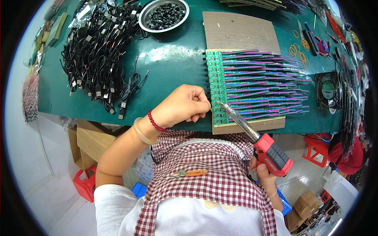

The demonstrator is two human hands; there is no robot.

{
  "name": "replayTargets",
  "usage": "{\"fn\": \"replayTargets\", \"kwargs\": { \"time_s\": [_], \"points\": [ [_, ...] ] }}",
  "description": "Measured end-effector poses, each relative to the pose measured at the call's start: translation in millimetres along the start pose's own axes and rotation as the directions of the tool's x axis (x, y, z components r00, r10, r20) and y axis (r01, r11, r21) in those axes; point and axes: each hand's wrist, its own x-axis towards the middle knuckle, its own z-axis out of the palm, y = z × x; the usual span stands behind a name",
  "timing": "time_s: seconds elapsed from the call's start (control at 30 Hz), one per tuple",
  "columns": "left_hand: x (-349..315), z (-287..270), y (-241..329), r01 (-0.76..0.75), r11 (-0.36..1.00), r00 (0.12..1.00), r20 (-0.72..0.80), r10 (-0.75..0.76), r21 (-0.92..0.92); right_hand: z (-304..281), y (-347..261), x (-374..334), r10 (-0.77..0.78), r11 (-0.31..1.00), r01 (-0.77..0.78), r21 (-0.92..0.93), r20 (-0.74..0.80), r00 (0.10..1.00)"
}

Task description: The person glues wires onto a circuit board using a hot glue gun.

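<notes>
My left hand is closed in a pinch at the left edge of a green circuit board panel. Whatever lies between its thumb and finger is too small or hidden to name. In my right hand is a red and black soldering iron, held by its handle near my apron. Its metal barrel slants up and left, and the tip meets or hovers just over the panel close to my left fingertips. Rows of multicoloured wires run rightward from the panel. Beneath it all lies a brown wooden board.
A heap of black USB cables covers the table's left, with one coiled cable apart. Behind is a metal bowl of small black parts. Rubber bands, pliers and a small fan are at the right.
</notes>
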Motion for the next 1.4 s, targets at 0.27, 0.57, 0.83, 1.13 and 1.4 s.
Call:
{"fn": "replayTargets", "kwargs": {
  "time_s": [0.27, 0.57, 0.83, 1.13, 1.4],
  "points": [
    [3.8, -5.0, 0.4, 0.028, 0.999, 0.997, 0.066, -0.027, -0.020, -0.8, 5.6, 0.3, -0.014, 0.999, 0.015, -0.041, 0.017, 1.000],
    [5.5, -7.2, 2.8, 0.027, 1.000, 0.996, 0.090, -0.026, -0.015, -1.4, 3.0, -0.9, -0.007, 0.995, 0.011, -0.097, 0.039, 0.999],
    [7.3, -10.1, 2.7, 0.033, 0.999, 0.994, 0.107, -0.033, 0.002, -1.4, 0.4, -0.8, -0.036, 0.994, 0.036, -0.107, 0.009, 0.999],
    [6.1, -9.1, 5.6, 0.054, 0.998, 0.994, 0.089, -0.055, 0.009, -2.7, 7.1, -4.0, 0.011, 0.995, -0.007, -0.103, 0.036, 0.999],
    [6.3, -11.4, 6.1, 0.048, 0.999, 0.994, 0.096, -0.050, 0.020, 5.9, -5.1, -5.4, 0.029, 0.996, -0.033, 0.082, 0.048, 0.998]
  ]
}}
